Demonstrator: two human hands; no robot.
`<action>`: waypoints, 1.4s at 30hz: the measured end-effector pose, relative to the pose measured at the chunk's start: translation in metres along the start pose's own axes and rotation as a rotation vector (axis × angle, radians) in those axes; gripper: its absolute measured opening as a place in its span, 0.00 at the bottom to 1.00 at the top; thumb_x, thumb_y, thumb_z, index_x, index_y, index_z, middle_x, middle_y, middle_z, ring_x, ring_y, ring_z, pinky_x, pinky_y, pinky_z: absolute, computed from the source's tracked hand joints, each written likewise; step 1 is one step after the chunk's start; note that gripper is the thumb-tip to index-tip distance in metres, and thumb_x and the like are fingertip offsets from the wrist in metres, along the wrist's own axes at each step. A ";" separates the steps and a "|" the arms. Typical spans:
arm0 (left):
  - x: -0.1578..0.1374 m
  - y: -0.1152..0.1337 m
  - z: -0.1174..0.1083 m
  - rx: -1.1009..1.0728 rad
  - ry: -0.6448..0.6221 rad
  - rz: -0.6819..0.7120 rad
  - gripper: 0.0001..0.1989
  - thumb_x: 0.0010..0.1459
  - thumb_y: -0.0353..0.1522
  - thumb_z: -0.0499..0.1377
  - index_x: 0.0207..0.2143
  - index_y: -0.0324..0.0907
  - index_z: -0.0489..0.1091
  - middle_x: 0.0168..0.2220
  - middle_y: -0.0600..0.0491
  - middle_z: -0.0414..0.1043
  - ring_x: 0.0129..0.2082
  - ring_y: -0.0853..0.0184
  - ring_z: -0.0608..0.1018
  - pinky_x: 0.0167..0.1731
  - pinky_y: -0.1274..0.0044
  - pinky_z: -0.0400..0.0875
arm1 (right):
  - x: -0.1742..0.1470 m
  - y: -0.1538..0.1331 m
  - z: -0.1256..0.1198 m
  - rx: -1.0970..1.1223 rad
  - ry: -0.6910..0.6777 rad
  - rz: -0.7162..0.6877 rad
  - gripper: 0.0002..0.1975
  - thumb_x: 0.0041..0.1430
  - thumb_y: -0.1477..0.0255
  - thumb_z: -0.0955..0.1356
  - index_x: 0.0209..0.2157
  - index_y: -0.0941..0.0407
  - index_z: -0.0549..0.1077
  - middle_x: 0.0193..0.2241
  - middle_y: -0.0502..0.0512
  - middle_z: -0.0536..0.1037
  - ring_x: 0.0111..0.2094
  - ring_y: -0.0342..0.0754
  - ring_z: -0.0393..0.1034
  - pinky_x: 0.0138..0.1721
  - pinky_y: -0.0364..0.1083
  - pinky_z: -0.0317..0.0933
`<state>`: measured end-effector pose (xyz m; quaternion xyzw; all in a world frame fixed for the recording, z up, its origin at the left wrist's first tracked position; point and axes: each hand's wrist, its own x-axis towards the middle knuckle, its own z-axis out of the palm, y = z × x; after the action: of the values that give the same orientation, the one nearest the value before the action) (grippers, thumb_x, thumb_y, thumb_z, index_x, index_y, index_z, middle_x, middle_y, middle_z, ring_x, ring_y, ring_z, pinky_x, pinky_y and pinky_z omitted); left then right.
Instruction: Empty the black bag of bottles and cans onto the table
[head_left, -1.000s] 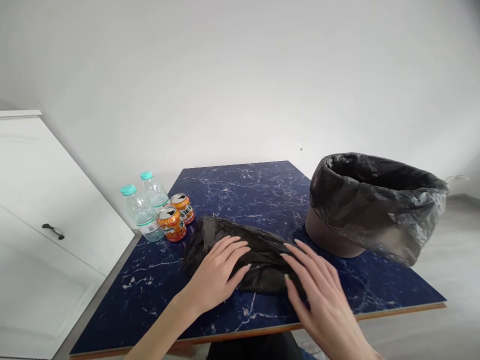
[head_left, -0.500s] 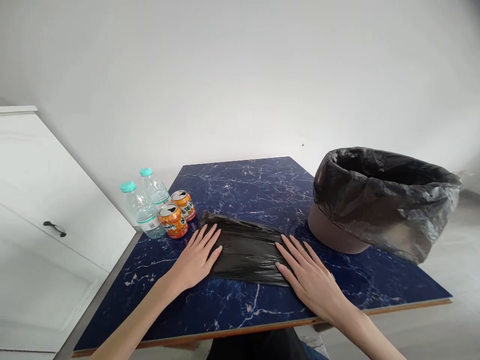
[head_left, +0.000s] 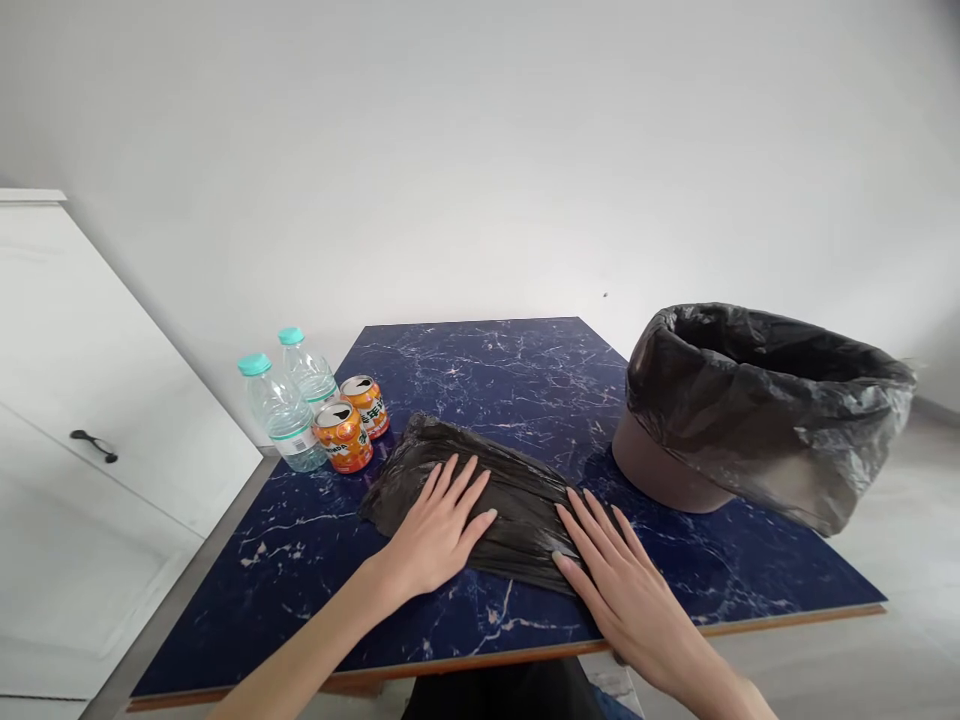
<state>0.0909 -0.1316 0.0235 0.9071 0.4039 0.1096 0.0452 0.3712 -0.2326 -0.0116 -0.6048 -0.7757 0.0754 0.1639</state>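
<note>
A flattened black plastic garbage bag (head_left: 517, 500) lies on the dark blue marble-patterned tabletop (head_left: 480, 370). My left hand (head_left: 435, 530) rests palm down on its left-middle part, fingers spread. On the bag's right end lies my right hand (head_left: 622, 570), also flat with fingers stretched. Beyond my left hand stand two orange soda cans, the nearer can (head_left: 343, 437) and the farther can (head_left: 366, 405), both with opened tops. Beside them are two clear plastic bottles with teal caps, a front bottle (head_left: 281, 415) and a rear bottle (head_left: 309, 370).
A brown trash bin (head_left: 660, 470) stands on the table's right side, lined with a black bag (head_left: 780, 430) folded over its rim. A white cabinet (head_left: 97, 540) is at the left. The white wall (head_left: 480, 160) rises behind the table.
My left hand has moved right across the bag, exposing its left end. The bag now lies more slanted, its right end nearer me. My right hand has shifted slightly toward me.
</note>
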 end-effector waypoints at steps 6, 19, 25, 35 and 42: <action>-0.033 -0.032 -0.022 0.014 0.158 -0.040 0.20 0.77 0.45 0.52 0.61 0.45 0.70 0.69 0.46 0.70 0.72 0.51 0.68 0.70 0.53 0.66 | 0.016 0.033 -0.005 -0.030 0.036 -0.099 0.31 0.80 0.58 0.55 0.78 0.47 0.48 0.78 0.51 0.48 0.78 0.57 0.42 0.76 0.64 0.48; -0.072 -0.006 -0.063 0.095 0.153 -0.051 0.17 0.74 0.45 0.56 0.39 0.46 0.80 0.53 0.47 0.79 0.60 0.49 0.77 0.67 0.50 0.67 | -0.010 -0.074 -0.012 0.030 0.090 -0.251 0.29 0.76 0.63 0.63 0.74 0.48 0.61 0.70 0.58 0.68 0.69 0.65 0.66 0.58 0.61 0.76; -0.077 0.031 -0.084 0.062 0.011 -0.002 0.21 0.73 0.44 0.57 0.32 0.50 0.85 0.58 0.48 0.77 0.62 0.47 0.76 0.59 0.52 0.77 | -0.003 -0.098 0.019 0.008 0.050 -0.329 0.46 0.64 0.55 0.74 0.77 0.52 0.54 0.72 0.67 0.63 0.69 0.77 0.62 0.60 0.73 0.70; -0.086 0.027 -0.111 -0.019 -0.120 0.028 0.18 0.73 0.44 0.57 0.34 0.54 0.84 0.61 0.55 0.77 0.59 0.54 0.80 0.55 0.61 0.81 | 0.008 -0.148 0.061 -0.012 0.341 -0.452 0.34 0.66 0.68 0.69 0.70 0.64 0.64 0.72 0.71 0.63 0.73 0.71 0.57 0.67 0.71 0.63; -0.066 0.012 -0.117 -0.087 -0.016 0.031 0.13 0.76 0.39 0.55 0.49 0.52 0.80 0.58 0.55 0.80 0.60 0.59 0.80 0.60 0.67 0.77 | 0.022 -0.146 0.041 0.121 0.244 -0.610 0.23 0.70 0.69 0.67 0.63 0.58 0.72 0.64 0.61 0.76 0.69 0.59 0.66 0.73 0.62 0.57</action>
<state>0.0291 -0.1896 0.1281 0.9112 0.3844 0.1203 0.0861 0.2192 -0.2459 -0.0006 -0.3387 -0.8896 -0.0042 0.3064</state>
